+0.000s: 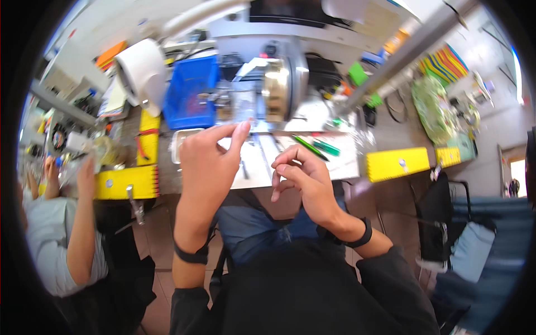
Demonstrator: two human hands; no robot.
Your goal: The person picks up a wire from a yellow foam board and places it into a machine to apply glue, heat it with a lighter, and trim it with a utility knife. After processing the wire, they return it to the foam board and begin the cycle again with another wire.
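Observation:
My left hand is raised over the front edge of the workbench. Its thumb and forefinger meet in a pinch; whatever they hold, if anything, is too small to name. To its right, lower down, my right hand has its fingers curled and the thumb pressed toward the forefinger. I cannot make out anything between them. The two hands are apart. Beyond them lies a white sheet with a green pen and a small green object. Past the left fingertips stands a round metal-faced device, blurred.
A blue tray lies at the back left, beside a white lamp shade. Yellow brackets line the bench edge. A co-worker in a light shirt sits at my left. A green plastic bag rests at the right.

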